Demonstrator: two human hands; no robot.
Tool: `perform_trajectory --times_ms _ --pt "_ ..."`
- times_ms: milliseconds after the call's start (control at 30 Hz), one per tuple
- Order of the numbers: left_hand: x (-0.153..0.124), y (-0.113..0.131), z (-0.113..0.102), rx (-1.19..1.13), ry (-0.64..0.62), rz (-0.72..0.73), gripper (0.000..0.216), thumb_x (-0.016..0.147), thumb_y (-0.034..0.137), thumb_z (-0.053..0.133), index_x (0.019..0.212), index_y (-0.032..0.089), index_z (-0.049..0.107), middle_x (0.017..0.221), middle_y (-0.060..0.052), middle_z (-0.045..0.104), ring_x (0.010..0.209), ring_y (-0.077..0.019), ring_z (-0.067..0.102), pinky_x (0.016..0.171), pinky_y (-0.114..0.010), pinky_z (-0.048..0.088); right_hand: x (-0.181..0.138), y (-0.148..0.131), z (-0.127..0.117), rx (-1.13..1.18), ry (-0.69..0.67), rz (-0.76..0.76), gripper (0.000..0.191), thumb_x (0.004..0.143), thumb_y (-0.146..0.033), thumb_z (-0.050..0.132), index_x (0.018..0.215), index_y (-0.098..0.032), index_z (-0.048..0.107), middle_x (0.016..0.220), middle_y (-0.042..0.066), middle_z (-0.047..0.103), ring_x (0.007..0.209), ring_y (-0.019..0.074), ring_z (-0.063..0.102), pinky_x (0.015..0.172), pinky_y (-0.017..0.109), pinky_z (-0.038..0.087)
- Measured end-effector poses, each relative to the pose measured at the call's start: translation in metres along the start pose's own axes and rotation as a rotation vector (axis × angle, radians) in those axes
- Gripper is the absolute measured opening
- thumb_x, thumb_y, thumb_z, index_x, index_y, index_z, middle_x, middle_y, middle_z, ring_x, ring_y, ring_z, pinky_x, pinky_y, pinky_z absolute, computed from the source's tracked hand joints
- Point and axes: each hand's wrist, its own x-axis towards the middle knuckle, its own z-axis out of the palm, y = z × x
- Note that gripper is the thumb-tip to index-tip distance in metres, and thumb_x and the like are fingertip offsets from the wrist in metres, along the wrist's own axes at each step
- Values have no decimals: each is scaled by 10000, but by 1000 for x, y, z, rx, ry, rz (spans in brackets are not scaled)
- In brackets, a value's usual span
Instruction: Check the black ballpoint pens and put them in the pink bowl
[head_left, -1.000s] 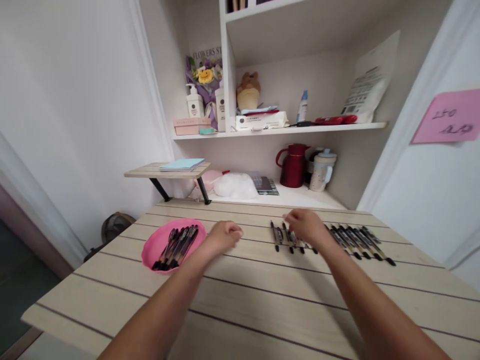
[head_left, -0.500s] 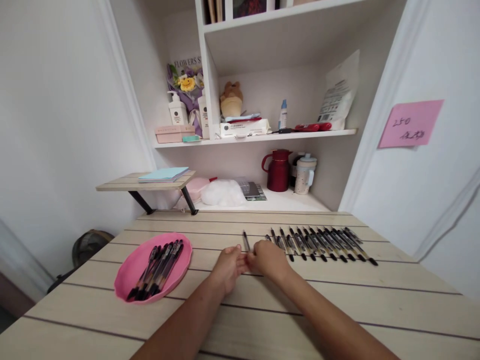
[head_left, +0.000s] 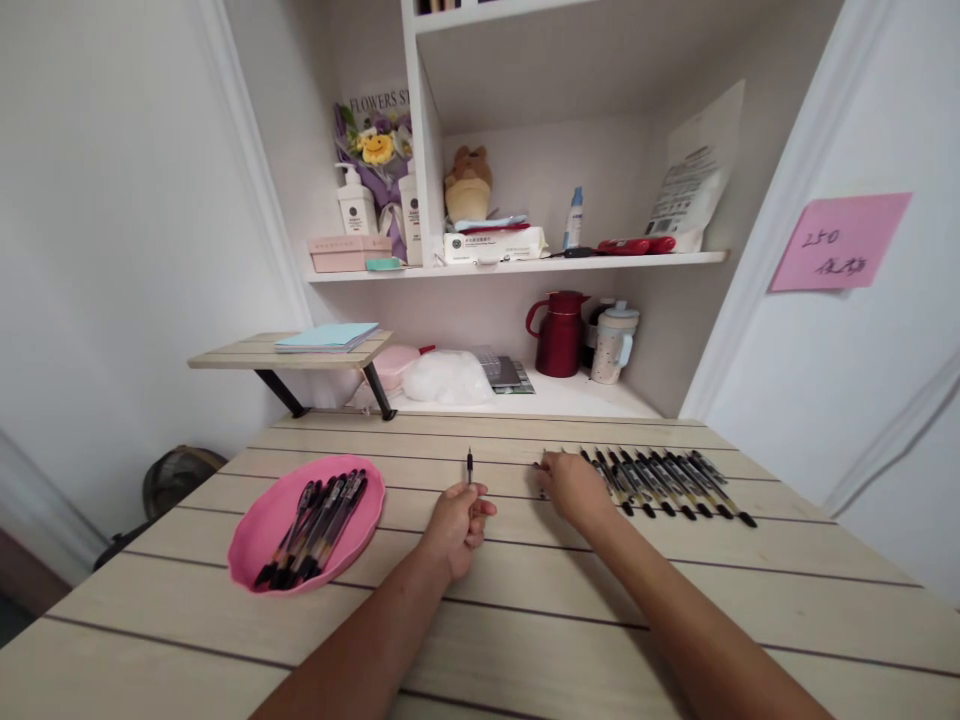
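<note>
My left hand (head_left: 457, 521) is closed round a black pen (head_left: 469, 466) that sticks up from the fist, above the middle of the wooden table (head_left: 525, 600). My right hand (head_left: 571, 483) rests with curled fingers on the left end of a row of several black pens (head_left: 660, 480) lying side by side on the table; whether it grips one is hidden. To the left stands a pink bowl (head_left: 259, 520) with several black pens (head_left: 319, 515) lying in it.
A small wooden riser (head_left: 285, 356) with a light blue notebook stands at the table's back left. Behind are shelves with a red jug (head_left: 559, 335), a white mug (head_left: 613, 345), bottles and a tissue pack. A pink note (head_left: 836, 242) sticks on the right wall.
The hands met at the table's middle, where a pen passed into my left hand. Now they have parted: the left holds the pen, the right has gone back to the row.
</note>
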Motion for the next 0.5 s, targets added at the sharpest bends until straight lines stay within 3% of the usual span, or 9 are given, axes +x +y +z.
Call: perform_trajectory --times_ms 200,500 --pt "-1 -2 1 31 -10 29 147 746 283 521 821 166 471 568 20 530 325 -2 254 358 -145 76 -13 -22 15 -87 -28 -55 203 786 -117 436 911 -100 595 931 178 633 809 230 636 678 307 442" --pt "-8 -3 2 91 -45 64 190 723 316 531 819 164 469 570 19 535 335 -5 266 370 -157 83 -19 -23 9 -116 -74 -75 288 764 -6 372 937 -86 588 919 190 638 820 242 640 682 324 460"
